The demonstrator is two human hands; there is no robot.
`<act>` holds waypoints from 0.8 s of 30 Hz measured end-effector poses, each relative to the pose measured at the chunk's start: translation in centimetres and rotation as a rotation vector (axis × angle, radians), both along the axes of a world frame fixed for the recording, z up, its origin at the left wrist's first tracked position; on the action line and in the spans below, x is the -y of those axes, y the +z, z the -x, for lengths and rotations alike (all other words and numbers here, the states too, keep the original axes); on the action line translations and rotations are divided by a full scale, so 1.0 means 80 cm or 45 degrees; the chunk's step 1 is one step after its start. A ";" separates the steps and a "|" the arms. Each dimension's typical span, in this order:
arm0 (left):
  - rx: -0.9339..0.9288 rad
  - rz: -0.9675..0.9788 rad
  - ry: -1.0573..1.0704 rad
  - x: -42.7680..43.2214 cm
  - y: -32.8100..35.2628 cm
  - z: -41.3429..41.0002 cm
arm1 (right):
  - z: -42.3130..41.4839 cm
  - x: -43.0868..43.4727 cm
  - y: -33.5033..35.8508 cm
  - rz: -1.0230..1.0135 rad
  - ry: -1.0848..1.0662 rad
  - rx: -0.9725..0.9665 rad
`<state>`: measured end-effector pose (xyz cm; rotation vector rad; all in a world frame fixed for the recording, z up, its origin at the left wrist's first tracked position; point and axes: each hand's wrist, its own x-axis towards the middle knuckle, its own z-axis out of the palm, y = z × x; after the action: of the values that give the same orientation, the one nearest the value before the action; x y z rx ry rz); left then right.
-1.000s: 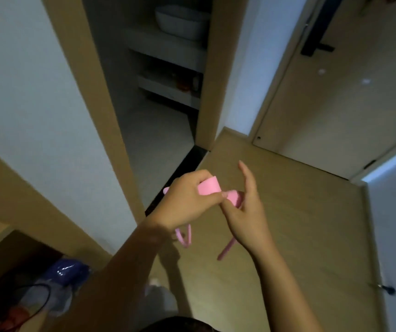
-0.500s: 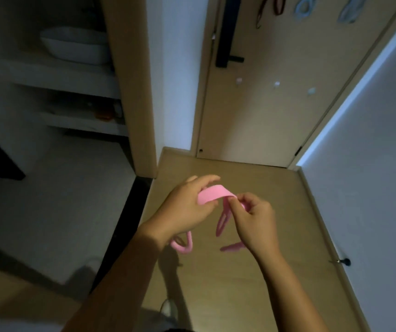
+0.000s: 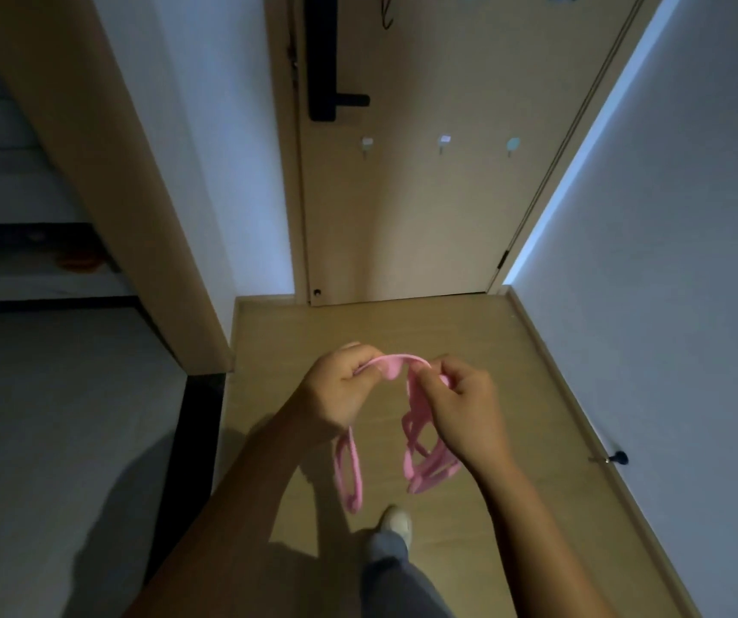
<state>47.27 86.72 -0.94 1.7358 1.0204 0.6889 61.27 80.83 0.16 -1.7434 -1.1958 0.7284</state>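
- Left hand pinches one end of the pink strap.
- Right hand pinches the other; loops dangle above the floor.

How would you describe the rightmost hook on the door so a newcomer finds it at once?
Face the wooden door ahead and find its black handle. Below it runs a row of three small hooks; the teal hook is the last on the right, nearest the door's right edge. The left hook and middle hook look paler, whitish.
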 end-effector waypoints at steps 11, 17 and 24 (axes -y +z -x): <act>0.047 0.110 0.202 -0.197 0.000 -0.099 | -0.113 -0.205 -0.010 0.079 0.258 0.043; 0.047 0.059 0.283 -0.284 -0.005 -0.148 | -0.167 -0.302 -0.012 0.230 0.354 -0.009; -0.025 0.094 0.325 -0.383 -0.016 -0.184 | -0.200 -0.416 -0.037 0.007 0.187 0.380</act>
<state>62.03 117.37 -2.20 1.5661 1.2798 0.7848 77.31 114.14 -2.78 -1.8270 -1.5374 0.5684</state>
